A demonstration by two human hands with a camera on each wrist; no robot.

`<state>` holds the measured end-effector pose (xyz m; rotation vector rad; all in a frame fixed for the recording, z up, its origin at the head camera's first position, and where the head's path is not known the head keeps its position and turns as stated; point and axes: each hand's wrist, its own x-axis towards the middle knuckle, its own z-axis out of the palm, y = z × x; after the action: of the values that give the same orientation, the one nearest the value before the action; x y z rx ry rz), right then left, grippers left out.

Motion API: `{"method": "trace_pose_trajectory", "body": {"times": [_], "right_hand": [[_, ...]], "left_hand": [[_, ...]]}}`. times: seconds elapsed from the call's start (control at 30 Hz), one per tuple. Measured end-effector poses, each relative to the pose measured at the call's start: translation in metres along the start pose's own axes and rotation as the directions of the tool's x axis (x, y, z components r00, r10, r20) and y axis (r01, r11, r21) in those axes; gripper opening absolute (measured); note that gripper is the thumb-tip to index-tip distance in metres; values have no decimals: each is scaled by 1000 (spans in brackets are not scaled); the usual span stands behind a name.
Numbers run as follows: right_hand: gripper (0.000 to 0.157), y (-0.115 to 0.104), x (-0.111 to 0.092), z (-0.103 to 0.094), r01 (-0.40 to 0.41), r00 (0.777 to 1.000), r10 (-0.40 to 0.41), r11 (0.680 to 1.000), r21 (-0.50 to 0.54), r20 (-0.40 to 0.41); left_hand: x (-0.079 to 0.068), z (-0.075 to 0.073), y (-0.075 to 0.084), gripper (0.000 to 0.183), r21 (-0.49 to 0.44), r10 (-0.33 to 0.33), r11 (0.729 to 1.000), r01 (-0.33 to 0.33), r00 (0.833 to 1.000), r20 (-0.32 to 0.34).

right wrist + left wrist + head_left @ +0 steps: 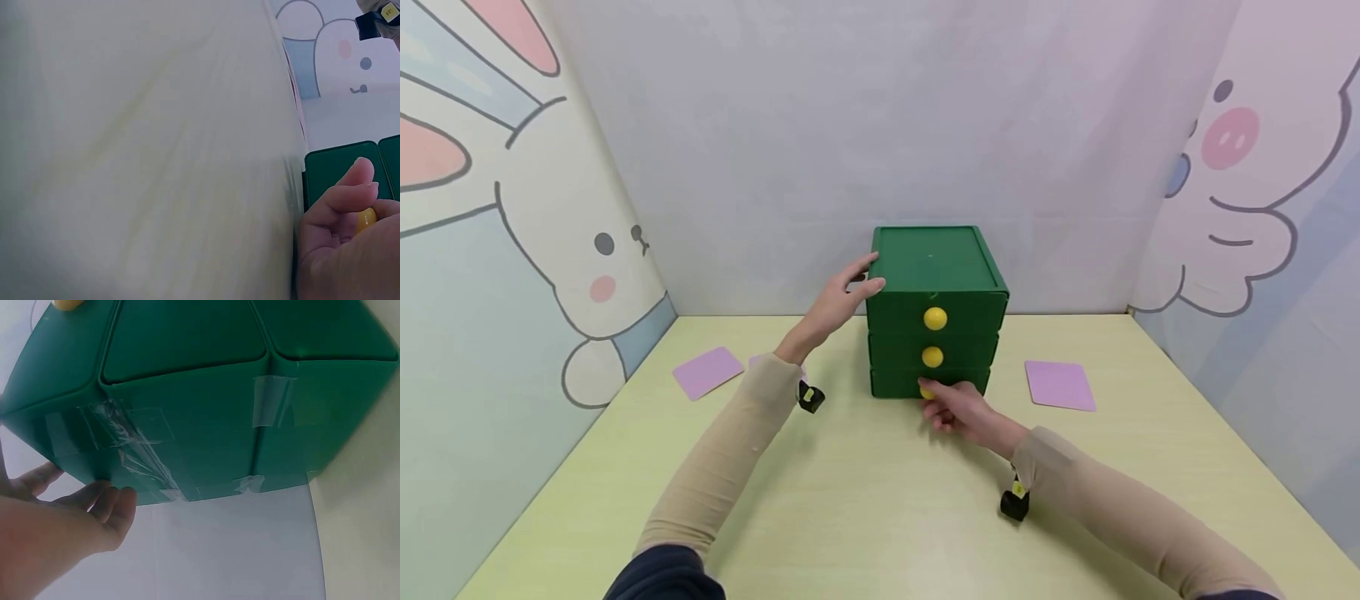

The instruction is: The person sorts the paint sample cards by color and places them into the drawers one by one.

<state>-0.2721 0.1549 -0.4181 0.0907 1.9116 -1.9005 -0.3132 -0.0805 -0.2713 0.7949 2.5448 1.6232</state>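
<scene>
A green cabinet point(936, 260) with three stacked drawers stands on the table, each front bearing a round yellow knob. My left hand point(833, 308) rests against the cabinet's upper left side, thumb at the top edge. In the left wrist view, that hand's fingers point(119, 512) lie along the taped side panel point(194, 437). Down at the lowest drawer, my right hand point(966, 412) pinches the bottom knob point(927, 392), which thumb and fingers mostly cover. The right wrist view shows the yellow knob point(366, 219) between the curled fingers. All three drawers look closed.
A lilac card point(708, 372) lies on the table to the left, and a second one point(757, 361) is partly hidden behind the left forearm. Another lilac card point(1060, 385) lies right of the cabinet. Walls with cartoon animals enclose the back and sides.
</scene>
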Motion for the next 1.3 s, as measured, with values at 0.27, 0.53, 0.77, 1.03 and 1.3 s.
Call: {"method": "trace_pose_trajectory", "body": {"times": [0.27, 0.53, 0.77, 1.03, 1.3], "right_hand": [[49, 6, -1, 1, 20, 1000, -20, 1000, 4, -10], [49, 8, -12, 6, -1, 1000, 0, 999, -42, -23], [45, 10, -22, 7, 0, 1000, 0, 997, -76, 4], [47, 12, -32, 9, 5, 1000, -1, 992, -126, 28], [50, 16, -47, 10, -16, 999, 23, 987, -161, 46]], "left_hand": [[1, 3, 0, 60, 5, -4, 1000, 4, 1000, 0], [1, 2, 1, 60, 0, -7, 1000, 7, 1000, 2], [0, 1, 0, 59, -2, -8, 1000, 8, 1000, 6], [-1, -1, -1, 59, -7, 6, 1000, -6, 1000, 3], [-1, 0, 0, 59, -9, -2, 1000, 2, 1000, 5]]}}
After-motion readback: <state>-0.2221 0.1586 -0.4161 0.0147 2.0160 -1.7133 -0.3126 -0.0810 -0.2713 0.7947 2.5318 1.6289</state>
